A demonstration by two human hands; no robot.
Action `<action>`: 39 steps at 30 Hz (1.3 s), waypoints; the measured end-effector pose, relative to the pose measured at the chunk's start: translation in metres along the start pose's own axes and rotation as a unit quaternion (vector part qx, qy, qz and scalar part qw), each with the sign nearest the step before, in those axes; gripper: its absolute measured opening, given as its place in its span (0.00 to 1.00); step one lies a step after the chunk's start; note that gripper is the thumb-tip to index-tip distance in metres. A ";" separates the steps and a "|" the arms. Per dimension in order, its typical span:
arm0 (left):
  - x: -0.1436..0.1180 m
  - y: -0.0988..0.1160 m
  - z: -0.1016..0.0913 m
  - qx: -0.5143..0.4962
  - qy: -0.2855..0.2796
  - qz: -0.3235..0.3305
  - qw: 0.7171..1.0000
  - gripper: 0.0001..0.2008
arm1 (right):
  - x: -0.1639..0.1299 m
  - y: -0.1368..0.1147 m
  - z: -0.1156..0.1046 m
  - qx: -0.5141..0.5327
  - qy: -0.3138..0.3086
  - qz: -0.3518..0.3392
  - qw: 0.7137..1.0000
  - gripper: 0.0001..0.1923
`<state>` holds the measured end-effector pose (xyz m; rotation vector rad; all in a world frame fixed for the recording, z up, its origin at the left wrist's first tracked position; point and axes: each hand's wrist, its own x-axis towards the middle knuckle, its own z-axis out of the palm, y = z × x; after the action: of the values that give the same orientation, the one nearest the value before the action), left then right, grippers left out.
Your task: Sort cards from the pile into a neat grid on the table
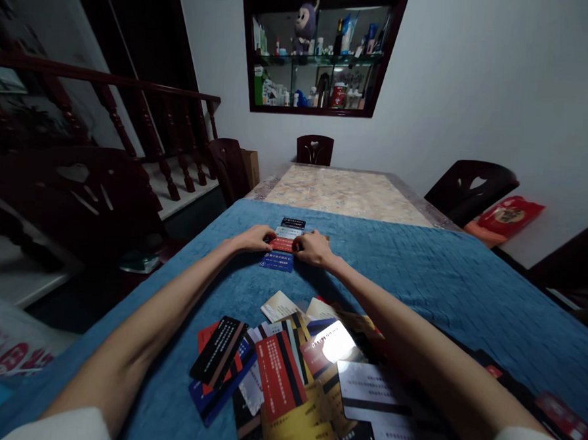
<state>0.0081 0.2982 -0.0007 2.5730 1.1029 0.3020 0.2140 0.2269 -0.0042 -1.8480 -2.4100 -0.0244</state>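
Both arms are stretched well out over the blue cloth [468, 281] that covers the counter, and the two hands meet at a short column of cards laid one after another, running away from the person. The left hand [254, 238] and the right hand [313, 247] close in from opposite sides on the red card [282, 244], which lies crosswise, its long axis running left to right, so each hand has one short end under its fingertips. The fingers of both hands are curled and drawn together on those ends (whether they pinch the card or only press it flat I cannot tell from here). Neither hand is nearer; the card sits squarely between them. Just beyond it lie a pale card [288, 232] and a black card [292, 222]; just on the near side lies a blue card [277, 262], part of it under the red one's edge. Much closer to the person, well apart from the hands, a loose heap of cards [286, 370] is spread overlapping on the cloth.
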 end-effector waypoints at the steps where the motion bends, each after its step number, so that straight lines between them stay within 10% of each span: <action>1: 0.000 0.000 0.000 0.005 -0.002 0.000 1.000 0.16 | 0.000 0.000 0.000 -0.001 -0.002 0.001 1.000 0.16; 26: -0.002 0.005 0.001 0.084 0.009 -0.002 0.996 0.17 | -0.002 -0.007 -0.009 -0.017 -0.026 0.012 0.999 0.17; 39: -0.021 0.022 0.002 0.067 0.104 0.000 0.992 0.13 | -0.014 0.003 -0.024 0.009 -0.013 -0.009 1.000 0.21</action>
<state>0.0092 0.2679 0.0042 2.7081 1.2342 0.5235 0.2222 0.2120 0.0186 -1.8296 -2.4363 0.0216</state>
